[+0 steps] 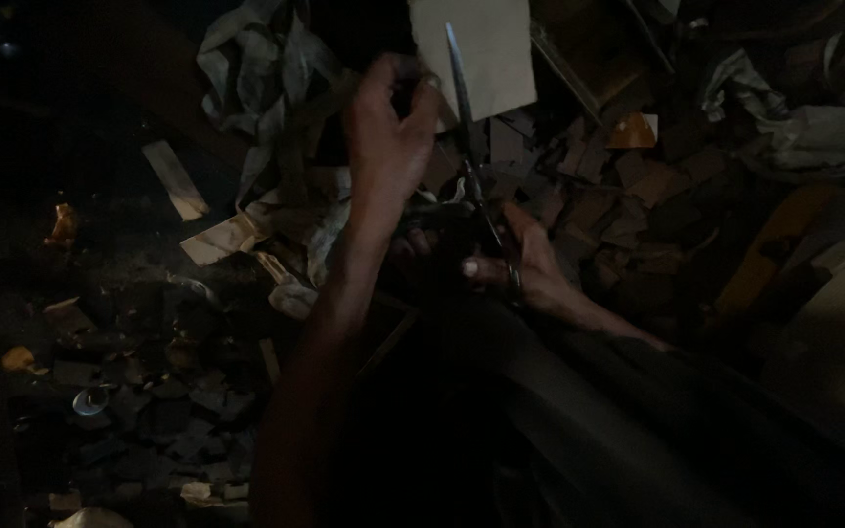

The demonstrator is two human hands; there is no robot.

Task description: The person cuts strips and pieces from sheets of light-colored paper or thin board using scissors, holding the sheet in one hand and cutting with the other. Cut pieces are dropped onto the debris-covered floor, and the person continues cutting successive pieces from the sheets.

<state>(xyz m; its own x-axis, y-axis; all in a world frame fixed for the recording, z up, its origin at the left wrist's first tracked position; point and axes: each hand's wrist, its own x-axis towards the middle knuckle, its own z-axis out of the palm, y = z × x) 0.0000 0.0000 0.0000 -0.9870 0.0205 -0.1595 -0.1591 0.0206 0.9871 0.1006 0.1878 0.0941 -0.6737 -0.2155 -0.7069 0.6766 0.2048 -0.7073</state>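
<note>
Crumpled grey cloth [256, 68] at top; brown cut scraps [628, 210] at right; dark scraps [168, 411] lower left.

A single head-worn camera looks steeply down from close above the person's lap, facing forward toward twelve o'clock, where a dim, scrap-strewn floor [638, 205] fills the frame; no second view shares the scene.

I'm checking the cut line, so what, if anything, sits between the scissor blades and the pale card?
Nothing visible does. The scissors in the right hand already lie across the pale card, which the left hand holds by its lower left edge, beside the blades.
</note>
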